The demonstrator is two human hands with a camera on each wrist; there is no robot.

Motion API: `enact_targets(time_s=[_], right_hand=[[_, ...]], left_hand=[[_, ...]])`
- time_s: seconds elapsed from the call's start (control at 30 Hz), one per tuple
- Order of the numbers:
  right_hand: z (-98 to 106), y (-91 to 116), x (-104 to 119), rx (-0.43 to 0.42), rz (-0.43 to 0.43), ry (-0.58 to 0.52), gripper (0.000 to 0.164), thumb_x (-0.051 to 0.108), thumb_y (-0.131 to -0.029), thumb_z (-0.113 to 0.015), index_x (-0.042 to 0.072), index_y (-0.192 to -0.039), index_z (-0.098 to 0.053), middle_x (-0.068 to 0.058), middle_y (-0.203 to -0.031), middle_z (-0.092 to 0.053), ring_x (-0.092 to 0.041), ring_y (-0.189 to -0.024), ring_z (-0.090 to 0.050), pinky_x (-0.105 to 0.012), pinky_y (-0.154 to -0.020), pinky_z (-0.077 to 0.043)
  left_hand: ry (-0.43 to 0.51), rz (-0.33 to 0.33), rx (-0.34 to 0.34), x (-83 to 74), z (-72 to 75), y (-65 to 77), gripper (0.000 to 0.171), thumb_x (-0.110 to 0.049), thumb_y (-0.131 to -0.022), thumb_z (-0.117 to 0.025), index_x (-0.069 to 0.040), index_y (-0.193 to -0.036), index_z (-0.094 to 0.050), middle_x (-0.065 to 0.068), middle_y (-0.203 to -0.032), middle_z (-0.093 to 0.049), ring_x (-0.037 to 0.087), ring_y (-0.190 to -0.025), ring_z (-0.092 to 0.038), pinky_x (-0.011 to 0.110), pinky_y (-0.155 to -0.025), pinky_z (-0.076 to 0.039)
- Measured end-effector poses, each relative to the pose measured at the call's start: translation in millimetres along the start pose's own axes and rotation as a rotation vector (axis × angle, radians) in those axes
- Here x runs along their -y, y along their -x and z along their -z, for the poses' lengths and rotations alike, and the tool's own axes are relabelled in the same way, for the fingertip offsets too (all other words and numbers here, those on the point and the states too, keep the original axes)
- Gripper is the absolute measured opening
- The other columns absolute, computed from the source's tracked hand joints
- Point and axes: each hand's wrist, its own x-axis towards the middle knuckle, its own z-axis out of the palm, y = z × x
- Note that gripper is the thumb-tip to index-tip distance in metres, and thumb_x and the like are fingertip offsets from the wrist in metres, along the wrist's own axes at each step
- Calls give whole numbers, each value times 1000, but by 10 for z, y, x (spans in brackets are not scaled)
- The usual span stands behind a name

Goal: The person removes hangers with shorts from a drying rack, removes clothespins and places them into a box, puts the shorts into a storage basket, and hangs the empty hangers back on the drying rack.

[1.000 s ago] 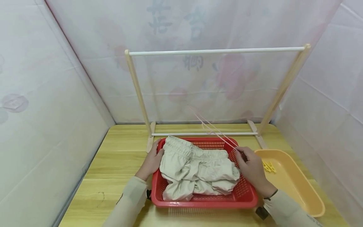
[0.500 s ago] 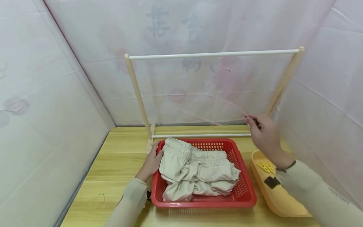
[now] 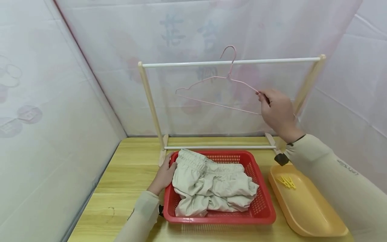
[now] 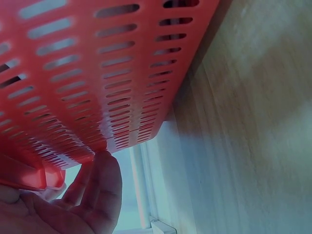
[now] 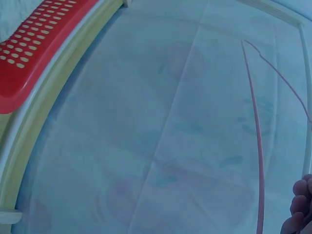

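My right hand (image 3: 277,109) pinches one sloping arm of a thin pink clothes hanger (image 3: 211,103), raised in front of the rack. Its hook stands at the height of the rack's white top rail (image 3: 187,64) and overlaps it in the head view. In the right wrist view the hanger's wire (image 5: 258,141) runs past the curled fingers (image 5: 298,204). My left hand (image 3: 163,176) holds the left rim of a red perforated basket (image 3: 220,220), thumb over the edge and fingers (image 4: 105,190) against the outer wall. Pale trousers (image 3: 211,185) with an elastic waistband lie crumpled inside.
A wooden rack frame (image 3: 150,97) stands behind the basket, its feet on the wood-grain table (image 3: 121,188). Right of the basket sits an orange-yellow tray (image 3: 305,201) with several yellow clothes pegs (image 3: 286,182). White printed cloth walls (image 3: 75,101) enclose the back and both sides.
My right hand has lifted the hanger from above the basket's right side up to the top rail and turned it hook-up. The left hand and the trousers stay in place.
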Motion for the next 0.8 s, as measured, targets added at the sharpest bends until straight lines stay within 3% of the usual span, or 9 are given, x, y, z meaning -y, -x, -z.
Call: enact_targets(time_s=[0.37,0.6,0.7,0.8], right_hand=[[-118,-67,-3,21,1,0,18,5,-103,-58,-6,-106,-73,-20,-90,-71,-31,-75,-59,-39,-67,-39],[-207,-24,-85,99,15,-25,16,5,-102,-63,-6,-105,-74,-19,-86,-70,-32,-74,-60,-44,-67,-44],[-253,7,-146,98,46,-44,19,2,-99,-66,-7,-115,-72,-22,-104,-72,-37,-91,-67,-50,-81,-52],[-271,93,-177,30,70,-95,31,0,-95,-68,-8,-125,-66,-26,-127,-65,-44,-117,-60,-55,-102,-46]], left_hand=[[7,14,11,-27,-24,22,55,-26,-111,-45,-17,-162,-28,25,-154,-46,42,-133,-53,59,-103,-48],[17,5,-4,-20,13,0,55,-24,-111,-46,-16,-162,-29,24,-153,-47,41,-133,-53,59,-104,-47],[11,5,-11,-13,30,0,55,-24,-110,-46,-15,-162,-29,24,-152,-48,41,-133,-54,58,-105,-47],[6,5,-16,-8,38,11,55,-24,-110,-46,-15,-162,-29,25,-152,-48,42,-132,-54,59,-105,-47]])
